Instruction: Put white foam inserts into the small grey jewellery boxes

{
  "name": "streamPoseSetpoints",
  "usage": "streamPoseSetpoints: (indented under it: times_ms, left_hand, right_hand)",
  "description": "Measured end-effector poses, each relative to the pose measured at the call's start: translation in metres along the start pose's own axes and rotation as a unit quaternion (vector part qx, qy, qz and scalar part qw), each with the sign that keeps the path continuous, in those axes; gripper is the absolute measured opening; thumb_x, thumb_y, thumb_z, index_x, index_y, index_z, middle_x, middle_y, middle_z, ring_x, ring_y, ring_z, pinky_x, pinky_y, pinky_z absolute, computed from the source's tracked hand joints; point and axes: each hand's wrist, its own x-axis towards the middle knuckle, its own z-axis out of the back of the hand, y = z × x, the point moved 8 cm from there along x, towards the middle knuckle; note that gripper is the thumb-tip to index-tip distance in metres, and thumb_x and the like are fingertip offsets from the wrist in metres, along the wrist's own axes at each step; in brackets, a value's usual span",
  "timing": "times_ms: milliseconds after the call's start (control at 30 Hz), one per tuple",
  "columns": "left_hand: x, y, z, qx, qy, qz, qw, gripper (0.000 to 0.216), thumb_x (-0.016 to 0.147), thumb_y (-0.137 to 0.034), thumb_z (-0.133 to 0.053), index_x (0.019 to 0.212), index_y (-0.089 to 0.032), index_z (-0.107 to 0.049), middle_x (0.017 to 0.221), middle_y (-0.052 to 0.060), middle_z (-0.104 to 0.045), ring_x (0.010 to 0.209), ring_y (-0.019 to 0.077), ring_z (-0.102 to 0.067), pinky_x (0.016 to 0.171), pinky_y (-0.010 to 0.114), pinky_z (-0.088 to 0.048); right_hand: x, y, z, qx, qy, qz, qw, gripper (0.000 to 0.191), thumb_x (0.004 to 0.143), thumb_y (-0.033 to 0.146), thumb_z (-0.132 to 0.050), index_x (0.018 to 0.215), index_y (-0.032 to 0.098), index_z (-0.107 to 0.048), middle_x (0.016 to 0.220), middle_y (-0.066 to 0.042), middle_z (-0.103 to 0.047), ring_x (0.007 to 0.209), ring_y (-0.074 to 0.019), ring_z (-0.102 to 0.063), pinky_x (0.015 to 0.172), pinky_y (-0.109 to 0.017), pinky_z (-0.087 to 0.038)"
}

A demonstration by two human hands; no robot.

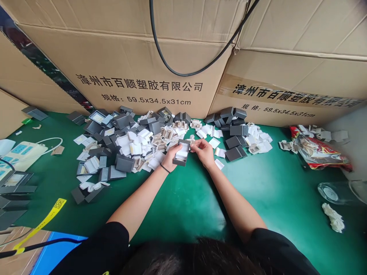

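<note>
My left hand [169, 157] is closed around a small open grey box [182, 152] with a white insert, held just above the green table [258, 191]. My right hand [203, 150] pinches the box's right edge with fingers curled. A black band sits on my left wrist. A heap of grey boxes, white pads and beige inserts [129, 145] lies to the left and behind the hands. A smaller stack of closed grey boxes [233, 130] with white pads lies to the right.
Large cardboard cartons [137, 65] with printed text wall off the back, and a black cable [183, 70] loops over them. A power strip [20, 152] and yellow tag [54, 208] lie at left. A red snack bag [321, 152], glass lid [332, 193] and crumpled tissue [334, 217] lie at right.
</note>
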Motion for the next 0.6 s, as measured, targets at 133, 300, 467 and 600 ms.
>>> streamPoseSetpoints:
  times_ms: [133, 300, 467, 600]
  left_hand:
    - [-0.0016, -0.0007, -0.0010, 0.023, -0.004, 0.005, 1.000, 0.027, 0.071, -0.031, -0.065, 0.089, -0.011, -0.063, 0.070, 0.003, -0.062, 0.057, 0.0104, -0.057, 0.054, 0.022, -0.043]
    - [-0.0021, -0.0028, -0.0046, 0.024, 0.001, 0.002, 1.000, 0.024, 0.072, -0.030, -0.063, 0.086, -0.011, -0.064, 0.070, 0.004, -0.064, 0.058, 0.0109, -0.058, 0.056, 0.022, -0.044]
    - [-0.0004, -0.0032, -0.0001, -0.004, -0.009, -0.011, 1.000, 0.029, 0.073, -0.034, -0.063, 0.091, -0.010, -0.065, 0.076, 0.006, -0.067, 0.066, 0.0146, -0.062, 0.061, 0.025, -0.045]
    - [0.0004, -0.0019, 0.0018, -0.007, 0.000, -0.007, 1.000, 0.033, 0.073, -0.035, -0.063, 0.094, -0.010, -0.065, 0.080, 0.008, -0.069, 0.071, 0.0170, -0.064, 0.062, 0.026, -0.046]
  right_hand:
    - [-0.0002, 0.0004, 0.0011, 0.005, -0.004, 0.000, 1.000, 0.032, 0.061, 0.044, -0.073, 0.077, 0.020, -0.059, 0.073, 0.001, -0.061, 0.063, -0.0125, -0.058, 0.061, -0.031, -0.056]
    - [0.0001, 0.0006, -0.0006, 0.023, 0.003, -0.001, 1.000, 0.030, 0.062, 0.041, -0.074, 0.078, 0.019, -0.061, 0.074, 0.000, -0.061, 0.064, -0.0125, -0.059, 0.063, -0.031, -0.057]
    - [0.0008, -0.0046, -0.0021, 0.076, 0.004, -0.032, 0.997, 0.034, 0.063, 0.046, -0.073, 0.083, 0.019, -0.064, 0.077, -0.001, -0.064, 0.069, -0.0141, -0.062, 0.073, -0.035, -0.058]
    - [0.0005, -0.0057, -0.0002, 0.067, -0.006, -0.043, 0.997, 0.037, 0.062, 0.050, -0.072, 0.081, 0.019, -0.065, 0.075, -0.001, -0.066, 0.068, -0.0150, -0.063, 0.074, -0.037, -0.058]
